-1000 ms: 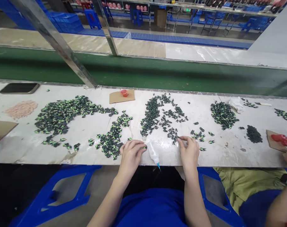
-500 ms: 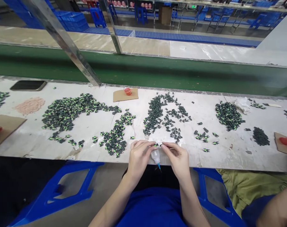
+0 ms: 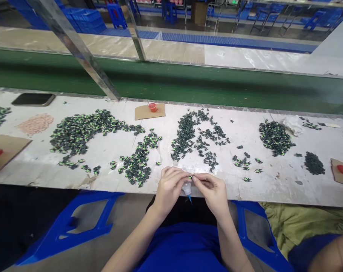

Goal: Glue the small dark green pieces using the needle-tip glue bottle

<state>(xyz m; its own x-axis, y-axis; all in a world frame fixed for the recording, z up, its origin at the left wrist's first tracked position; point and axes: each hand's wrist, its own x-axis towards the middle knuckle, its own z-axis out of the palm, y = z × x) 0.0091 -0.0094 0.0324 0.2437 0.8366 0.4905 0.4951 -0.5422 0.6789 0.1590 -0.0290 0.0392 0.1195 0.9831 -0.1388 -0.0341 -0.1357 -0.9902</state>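
Observation:
My left hand (image 3: 171,187) and my right hand (image 3: 212,189) meet at the near edge of the white bench (image 3: 273,185). Both pinch a tiny dark green part with a bright green tip (image 3: 191,176) between their fingertips. Just under the hands lies a small clear glue bottle with a blue nozzle (image 3: 187,190), partly hidden. A pile of dark and bright green parts (image 3: 137,162) lies left of my hands. A scattered pile of plain dark parts (image 3: 196,138) lies beyond them.
More part piles lie at left (image 3: 80,130) and right (image 3: 274,138). A cardboard square with a red cap (image 3: 150,110) sits at the back. Pink granules (image 3: 37,124), a dark tray (image 3: 32,99), a green conveyor belt (image 3: 188,81). Another person's arm (image 3: 326,253) at lower right.
My right hand left the dark parts and came to my left hand. Both now pinch the small part together above the glue bottle.

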